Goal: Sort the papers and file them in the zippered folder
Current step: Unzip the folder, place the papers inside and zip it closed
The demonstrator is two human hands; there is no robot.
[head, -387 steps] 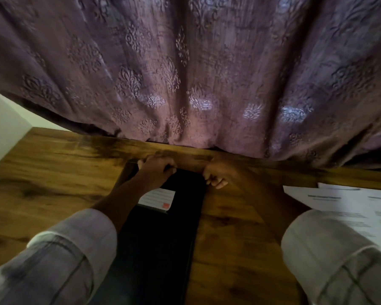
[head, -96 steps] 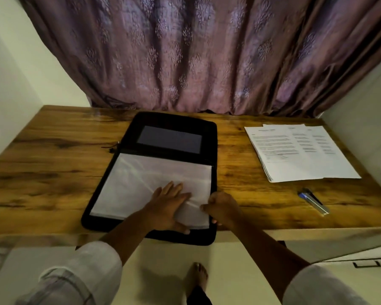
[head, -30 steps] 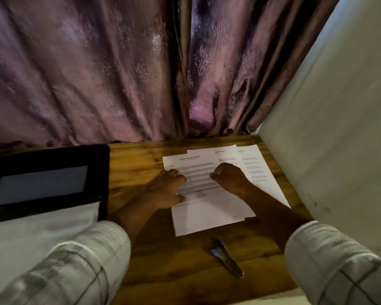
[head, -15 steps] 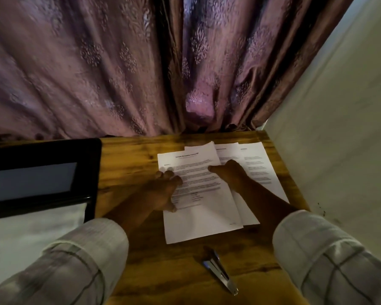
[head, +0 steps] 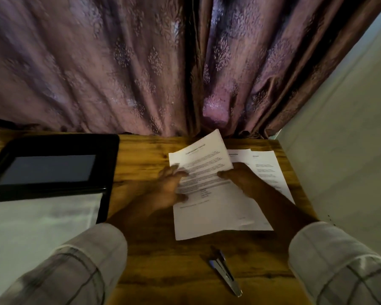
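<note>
A printed top sheet is raised at its far end, above the other papers that lie fanned on the wooden desk. My left hand grips the sheet's left edge. My right hand grips its right edge. The black zippered folder lies open at the left, with a white plastic sleeve in its near half and a dark pocket in its far half.
Two pens lie together on the desk, near the front edge below the papers. A purple patterned curtain hangs along the back edge. A pale wall bounds the desk's right side.
Both hands have gone from resting on the stack to holding the top sheet, and its far end has lifted off the other papers.
</note>
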